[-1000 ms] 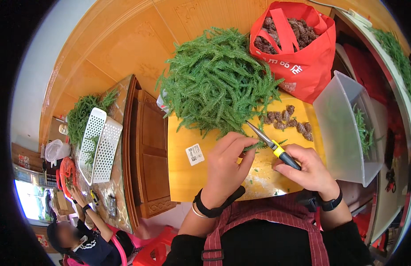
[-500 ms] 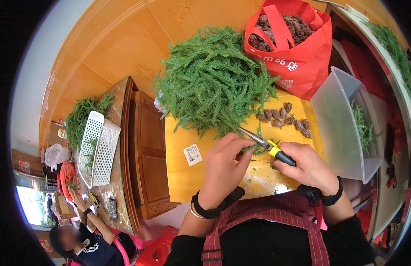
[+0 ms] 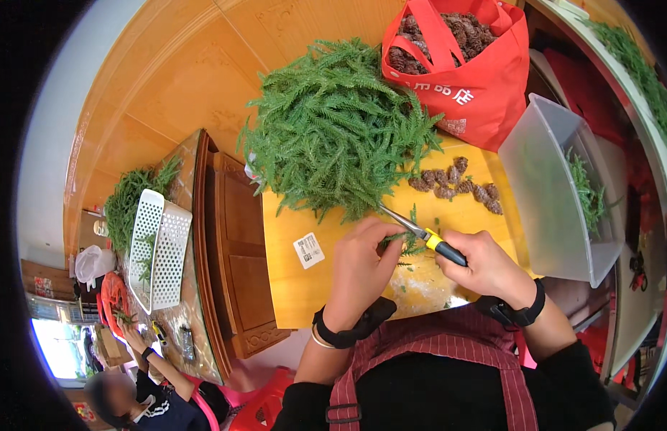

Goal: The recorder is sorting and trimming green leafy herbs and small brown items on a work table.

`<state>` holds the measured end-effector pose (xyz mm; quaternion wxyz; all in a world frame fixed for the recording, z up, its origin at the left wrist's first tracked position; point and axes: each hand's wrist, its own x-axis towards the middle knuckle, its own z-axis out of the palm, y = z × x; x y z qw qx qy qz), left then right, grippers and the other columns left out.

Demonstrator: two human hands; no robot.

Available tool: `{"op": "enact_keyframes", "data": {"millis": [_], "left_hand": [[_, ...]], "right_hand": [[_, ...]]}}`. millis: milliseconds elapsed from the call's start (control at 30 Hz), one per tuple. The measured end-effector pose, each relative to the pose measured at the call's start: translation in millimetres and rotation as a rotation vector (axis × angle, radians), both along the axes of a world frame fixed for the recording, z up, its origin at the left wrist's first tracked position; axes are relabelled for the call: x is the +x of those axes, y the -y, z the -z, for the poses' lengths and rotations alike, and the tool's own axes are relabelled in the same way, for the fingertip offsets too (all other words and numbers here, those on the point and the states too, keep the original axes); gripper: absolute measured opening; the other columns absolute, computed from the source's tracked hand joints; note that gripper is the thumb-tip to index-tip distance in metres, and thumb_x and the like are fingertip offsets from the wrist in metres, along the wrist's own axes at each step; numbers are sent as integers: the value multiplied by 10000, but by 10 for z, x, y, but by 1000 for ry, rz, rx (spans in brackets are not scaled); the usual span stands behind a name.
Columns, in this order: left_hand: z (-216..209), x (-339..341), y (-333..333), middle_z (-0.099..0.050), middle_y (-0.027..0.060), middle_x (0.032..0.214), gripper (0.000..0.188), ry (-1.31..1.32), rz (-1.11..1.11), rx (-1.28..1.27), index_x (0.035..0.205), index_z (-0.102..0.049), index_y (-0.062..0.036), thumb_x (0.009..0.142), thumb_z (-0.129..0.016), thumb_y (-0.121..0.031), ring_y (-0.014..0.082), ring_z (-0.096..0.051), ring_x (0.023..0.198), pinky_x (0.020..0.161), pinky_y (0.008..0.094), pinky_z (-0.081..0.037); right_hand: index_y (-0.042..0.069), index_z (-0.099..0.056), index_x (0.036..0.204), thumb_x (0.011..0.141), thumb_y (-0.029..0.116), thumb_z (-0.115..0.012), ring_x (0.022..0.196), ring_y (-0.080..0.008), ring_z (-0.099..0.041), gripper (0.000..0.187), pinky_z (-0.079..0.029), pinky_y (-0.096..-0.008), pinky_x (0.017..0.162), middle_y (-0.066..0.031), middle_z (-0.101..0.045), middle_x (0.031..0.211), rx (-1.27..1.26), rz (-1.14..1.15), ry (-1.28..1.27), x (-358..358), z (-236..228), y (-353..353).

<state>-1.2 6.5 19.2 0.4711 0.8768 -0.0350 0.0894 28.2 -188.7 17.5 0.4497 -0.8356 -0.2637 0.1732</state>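
Note:
My right hand [image 3: 484, 266] is wrapped round the black-and-yellow handle of long-nose pliers [image 3: 404, 221], whose silver jaws point up and left. Beside the jaws, my left hand [image 3: 362, 251] is closed with thumb and fingertips pinched on a small green evergreen sprig [image 3: 412, 246], mostly hidden by the fingers. Just beyond both hands rises a big heap of evergreen sprigs [image 3: 333, 129] on the yellow tabletop [image 3: 294, 287]. Several brown pine cones [image 3: 459, 187] lie to the right of the heap.
A red bag [image 3: 484, 86] full of pine cones stands at the back right. Right of the table is a clear plastic bin [image 3: 556, 194] with some greenery. On a side table at left sit a white perforated basket [image 3: 168, 251] and more sprigs; a co-worker [image 3: 150, 395] works there.
The view has shifted slightly, so most things sit a little to the left. My hands keep the same holds on the pliers and sprig. The co-worker's hands have moved slightly.

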Motion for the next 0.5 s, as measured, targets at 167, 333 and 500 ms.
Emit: {"op": "enact_keyframes", "data": {"millis": [167,333,500], "left_hand": [[204,28,-3,-560,87,693,110,-29,22,11,843,-630,15,738,-629,-18,149,-524,559,492,240,-402],[173,61,-35,-565,88,716,123,-67,59,98,857,-630,16,740,-631,-19,147,-539,580,501,229,-412],[65,-9,-121,-580,52,772,135,-91,79,-151,923,-622,12,795,-601,-27,116,-573,673,590,223,-473]], "right_hand": [[27,-531,765,780,148,-561,507,-338,-532,126,-429,-378,500,-173,-496,581,9,54,-39,-32,117,19],[8,-541,757,807,176,-569,502,-210,-542,177,-420,-308,502,-107,-535,571,20,82,-212,37,231,117],[7,-547,781,814,307,-574,645,-366,-563,302,-445,-400,586,-186,-561,647,-198,58,12,178,116,272]]}}
